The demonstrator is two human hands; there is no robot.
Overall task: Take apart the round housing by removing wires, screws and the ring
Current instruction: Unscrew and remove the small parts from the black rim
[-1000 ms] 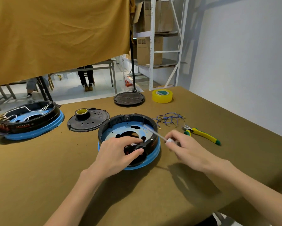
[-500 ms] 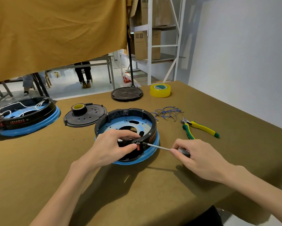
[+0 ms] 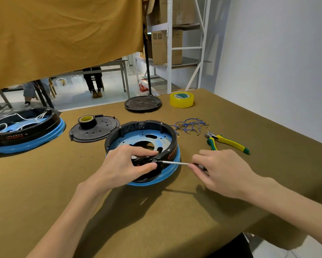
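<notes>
The round housing (image 3: 162, 128), a black ring on a blue base, sits in the middle of the table. My left hand (image 3: 126, 164) grips its near rim, thumb and fingers pinched around a small black fitting. My right hand (image 3: 223, 170) holds a thin screwdriver (image 3: 173, 162) lying almost level, its tip at that fitting on the rim's outer side. A bundle of loose blue wires (image 3: 191, 125) lies behind the housing to the right.
Yellow-green cutters (image 3: 226, 141) lie at the right. A black cover (image 3: 94, 130) with a tape roll sits behind the housing; a second wired housing (image 3: 26, 131) at far left. A black disc (image 3: 143, 104) and yellow tape (image 3: 181, 99) stand at the back edge.
My right hand dropped from above the housing to its right side, laying the screwdriver level with the tip at the rim. My left hand stayed on the near rim.
</notes>
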